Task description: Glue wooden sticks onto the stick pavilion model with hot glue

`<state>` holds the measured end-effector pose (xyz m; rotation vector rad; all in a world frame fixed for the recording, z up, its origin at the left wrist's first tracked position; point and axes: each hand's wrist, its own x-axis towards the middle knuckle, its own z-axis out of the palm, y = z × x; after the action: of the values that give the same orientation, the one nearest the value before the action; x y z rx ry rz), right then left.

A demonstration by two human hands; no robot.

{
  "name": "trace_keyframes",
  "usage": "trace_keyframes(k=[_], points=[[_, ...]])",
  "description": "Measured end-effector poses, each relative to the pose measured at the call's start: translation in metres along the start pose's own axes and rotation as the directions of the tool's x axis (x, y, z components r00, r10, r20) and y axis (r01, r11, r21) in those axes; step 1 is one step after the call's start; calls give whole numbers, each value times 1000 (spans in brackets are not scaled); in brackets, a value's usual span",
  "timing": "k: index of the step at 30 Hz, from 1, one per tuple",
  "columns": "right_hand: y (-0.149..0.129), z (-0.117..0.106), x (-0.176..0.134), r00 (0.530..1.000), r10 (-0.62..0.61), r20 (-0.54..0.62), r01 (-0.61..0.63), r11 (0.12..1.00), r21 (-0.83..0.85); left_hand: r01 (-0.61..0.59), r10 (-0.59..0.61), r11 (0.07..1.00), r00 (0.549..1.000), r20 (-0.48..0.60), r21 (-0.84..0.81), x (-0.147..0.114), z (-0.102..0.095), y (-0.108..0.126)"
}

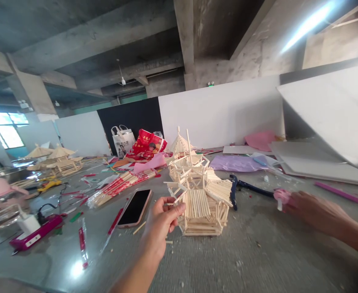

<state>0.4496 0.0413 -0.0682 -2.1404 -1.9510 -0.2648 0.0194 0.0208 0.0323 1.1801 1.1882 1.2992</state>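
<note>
Wooden sticks form one pagoda model (201,195) at mid-table (227,260); my left hand (162,221) pinches its edge, fingers closed on a stick. My right hand (311,211) curls around one pink object (281,196). One phone (135,207) lies beside one bag of sticks (119,188).

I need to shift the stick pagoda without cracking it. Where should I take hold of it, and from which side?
Probably grip the stick pagoda at its stacked square base, low down, coming from the near left where the left hand already touches it. The roof panels and loose sticks up top jut out and look fragile. The right hand is away to the right, beside something pink.
</note>
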Motion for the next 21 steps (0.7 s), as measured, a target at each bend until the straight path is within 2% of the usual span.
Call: trace_keyframes(k=[4,13,21], points=[[-5,-7,-2,998,15,65,-14,1000,-21,18,-18,1000,1000,-7,14,1,1,0],[-5,-8,-3,993,40,109,-39,999,-17,41,-41,999,999,-2,35,2,2,-1],[-4,-8,-4,990,50,130,-47,999,-26,68,-69,997,996,52,37,6,-1,0]])
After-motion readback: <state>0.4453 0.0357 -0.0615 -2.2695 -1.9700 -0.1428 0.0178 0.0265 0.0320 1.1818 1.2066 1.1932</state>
